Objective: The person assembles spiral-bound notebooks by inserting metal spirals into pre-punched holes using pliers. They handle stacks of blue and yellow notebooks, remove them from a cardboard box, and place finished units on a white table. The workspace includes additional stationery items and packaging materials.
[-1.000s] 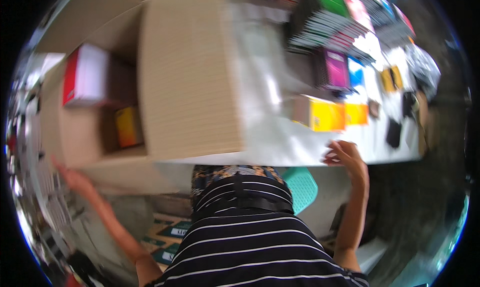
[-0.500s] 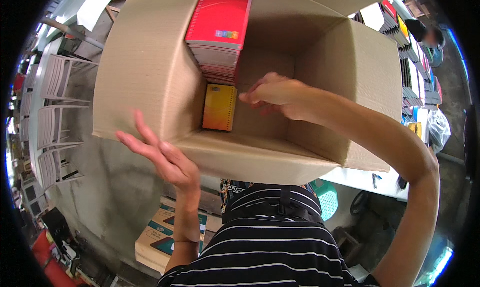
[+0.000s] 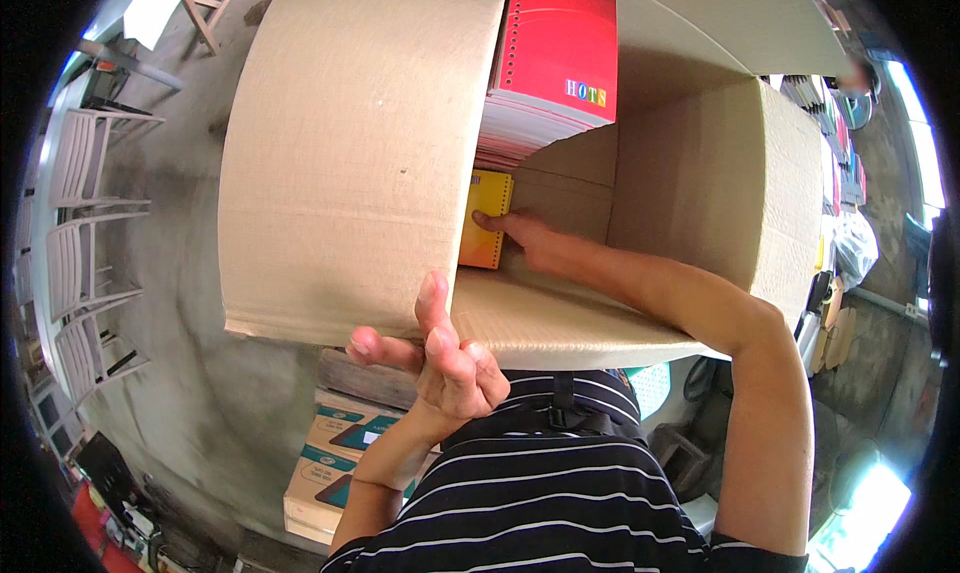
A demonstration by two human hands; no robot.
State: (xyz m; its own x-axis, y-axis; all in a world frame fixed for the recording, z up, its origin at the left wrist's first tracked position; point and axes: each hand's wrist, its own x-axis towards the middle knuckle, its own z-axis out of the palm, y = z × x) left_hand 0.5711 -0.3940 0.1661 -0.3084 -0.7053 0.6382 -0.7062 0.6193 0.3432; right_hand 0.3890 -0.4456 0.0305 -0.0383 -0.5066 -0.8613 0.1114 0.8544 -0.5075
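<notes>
Right hand [image 3: 525, 235] has gone deeper into the cardboard box [image 3: 350, 163] since 0.5 s ago: it was above the box's near wall, now it is down inside with fingertips on the yellow spiral notebook [image 3: 485, 220]. Left hand [image 3: 440, 358] has shifted from the box's outer left side to its near left corner, thumb up against the edge of the left flap. Right grip: fingers extended and pressed flat on the notebook cover near its spiral edge, not wrapped around it; thumb hidden, so cannot tell if it pinches. Left grip: half curled, fingers loosely spread, thumb touching cardboard, nothing enclosed. Yellow notebook stands inside the box, low against the left wall, directly below the stack of red spiral notebooks [image 3: 555, 63], which fills the box's far left part. Rest of the box's interior to the right of the notebook is bare cardboard. Below the box, beside the person's striped shirt [image 3: 560, 503], 2 smaller printed cartons [image 3: 335, 463] sit stacked on the floor. Left of the box, white chairs [image 3: 85, 223] stand in a row on the concrete floor. Right of the box, a surface [image 3: 835, 188] carries more notebooks, blurred near the rim.
</notes>
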